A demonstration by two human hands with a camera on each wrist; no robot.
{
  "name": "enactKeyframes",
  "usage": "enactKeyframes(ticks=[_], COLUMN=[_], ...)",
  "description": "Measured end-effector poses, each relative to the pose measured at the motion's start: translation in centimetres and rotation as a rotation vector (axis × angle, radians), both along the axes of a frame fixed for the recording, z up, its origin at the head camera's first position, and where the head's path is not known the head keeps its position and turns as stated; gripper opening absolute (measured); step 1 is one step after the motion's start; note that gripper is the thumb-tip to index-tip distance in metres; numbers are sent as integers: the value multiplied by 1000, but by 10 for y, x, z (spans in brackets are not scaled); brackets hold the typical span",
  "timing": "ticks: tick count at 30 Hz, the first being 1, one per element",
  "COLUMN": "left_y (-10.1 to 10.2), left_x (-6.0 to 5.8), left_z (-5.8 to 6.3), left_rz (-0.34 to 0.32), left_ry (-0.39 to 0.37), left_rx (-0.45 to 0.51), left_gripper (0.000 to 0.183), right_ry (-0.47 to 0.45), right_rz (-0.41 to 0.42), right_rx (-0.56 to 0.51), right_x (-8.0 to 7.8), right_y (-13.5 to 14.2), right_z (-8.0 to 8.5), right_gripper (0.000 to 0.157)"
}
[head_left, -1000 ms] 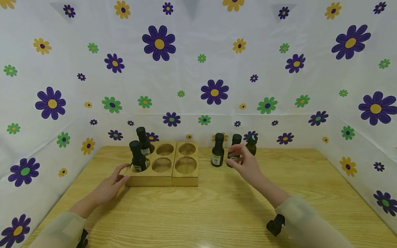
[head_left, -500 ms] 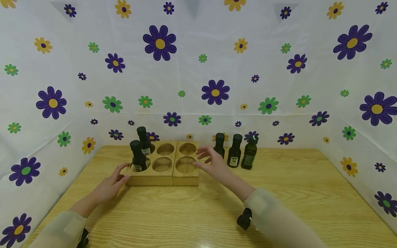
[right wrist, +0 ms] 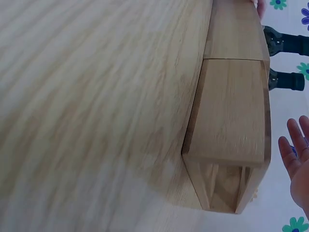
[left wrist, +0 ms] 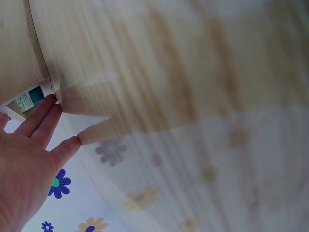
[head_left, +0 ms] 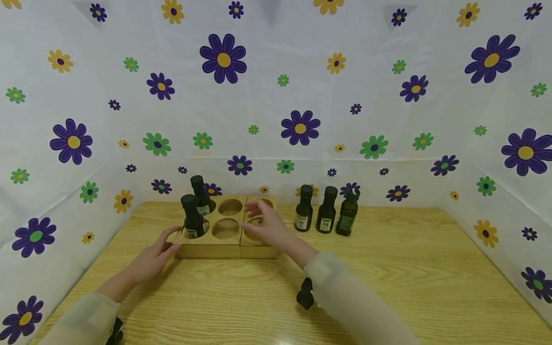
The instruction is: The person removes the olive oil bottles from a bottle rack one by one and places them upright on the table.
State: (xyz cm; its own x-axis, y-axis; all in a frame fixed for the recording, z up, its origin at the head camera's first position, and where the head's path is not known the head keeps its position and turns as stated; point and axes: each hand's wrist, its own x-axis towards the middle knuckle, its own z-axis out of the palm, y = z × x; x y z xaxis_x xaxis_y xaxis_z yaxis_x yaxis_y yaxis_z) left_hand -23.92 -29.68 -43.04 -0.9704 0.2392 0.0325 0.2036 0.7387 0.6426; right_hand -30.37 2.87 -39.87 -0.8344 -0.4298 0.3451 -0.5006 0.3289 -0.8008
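A two-part wooden bottle rack (head_left: 210,252) with round holes stands left of middle in the head view. Two dark, black-capped bottles (head_left: 193,221) sit upright in its left holes, one behind the other. My left hand (head_left: 148,261) touches the rack's left end with its fingers; in the left wrist view those fingers (left wrist: 43,118) reach the open end, where a bottle label shows. Over the narrow right section hovers my right hand (head_left: 270,229), fingers loosely bent and holding nothing, partly covering two holes. The right wrist view shows it above the rack's top (right wrist: 266,116).
Three dark green bottles (head_left: 304,212) stand upright in a row on the wooden table (head_left: 276,292), right of the rack. Behind and at both sides hangs a white flowered cloth (head_left: 258,105). A black device (head_left: 305,294) is strapped at the right wrist.
From in front of the standing bottles, my right hand has moved left to above the rack, leaving those bottles in full view. The left hand stays at the rack's end.
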Motion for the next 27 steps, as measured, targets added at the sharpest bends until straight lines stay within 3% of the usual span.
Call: enactKeyframes(ticks=[6,16,27], left_y=[-1,-2,-2], left_x=[0,-1,-2], left_z=[-1,-2,-2], left_rz=[-2,0,-11], left_ry=[12,4,-7], left_rx=[2,-3,-3], left_gripper=[55,56,57], right_ry=[22,-26,-57], right_rz=[-13,52,84], right_rx=[62,91,162], right_x=[-8,-14,-9], right_y=[-21,-49,-90], right_z=[2,-1,0], right_gripper=[51,58,70])
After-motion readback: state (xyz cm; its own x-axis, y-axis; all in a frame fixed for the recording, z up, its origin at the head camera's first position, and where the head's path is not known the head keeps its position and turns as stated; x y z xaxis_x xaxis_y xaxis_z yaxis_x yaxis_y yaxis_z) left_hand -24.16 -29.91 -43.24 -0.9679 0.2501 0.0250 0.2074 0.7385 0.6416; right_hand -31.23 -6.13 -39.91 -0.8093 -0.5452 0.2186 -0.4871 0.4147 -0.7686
